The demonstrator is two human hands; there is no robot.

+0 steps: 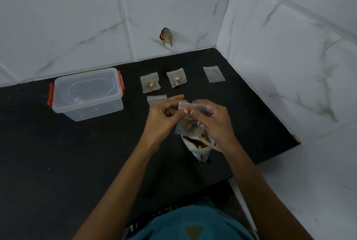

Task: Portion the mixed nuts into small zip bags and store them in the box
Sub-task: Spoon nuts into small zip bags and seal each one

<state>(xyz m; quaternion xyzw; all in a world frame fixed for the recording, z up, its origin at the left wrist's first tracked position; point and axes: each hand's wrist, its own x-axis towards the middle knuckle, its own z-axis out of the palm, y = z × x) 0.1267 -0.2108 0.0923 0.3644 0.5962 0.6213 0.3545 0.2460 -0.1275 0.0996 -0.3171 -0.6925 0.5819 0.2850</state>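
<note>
Zip bag (188,126) over nut pouch (197,152), box (87,93) closed

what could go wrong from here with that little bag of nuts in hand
1. The left hand and right hand pinch the small zip bag at its top; a half-closed zip could spill nuts.
2. The open nut pouch with its spoon stands close by the right wrist; a nudge might tip it.

Teal ribbed top (183,218), olive triangle mark (193,232) on front; orange-painted fingernails (188,111)

Seemingly five small zip bags (150,84), one box (87,93)
</note>
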